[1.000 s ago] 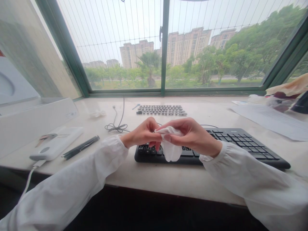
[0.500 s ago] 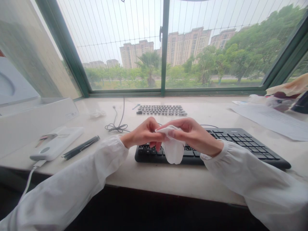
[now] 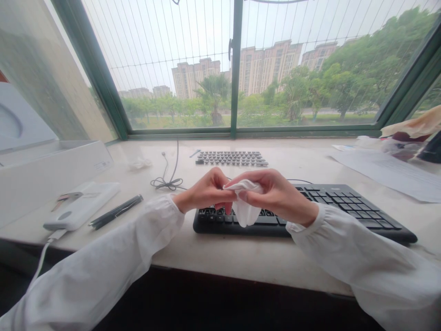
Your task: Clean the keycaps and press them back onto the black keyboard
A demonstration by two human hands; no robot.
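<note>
Both hands meet above the near-left part of a black keyboard, where several keycaps are off. My right hand is closed on a white wipe, thumb pressed against its bunched top while the lower end hangs over the front keys. My left hand is closed in a pinch at the left edge of the wipe; whatever is between its fingertips is hidden. Behind the hands, loose keycaps lie in rows on the white sill.
At left are an open white box, a white power bank with a key on top and cable plugged in, and a black pen. A coiled cable lies behind my left hand. Paper sheets rest at right, below the window.
The wipe's hanging end is shorter and more bunched up in my right hand. My left hand stays in nearly the same place.
</note>
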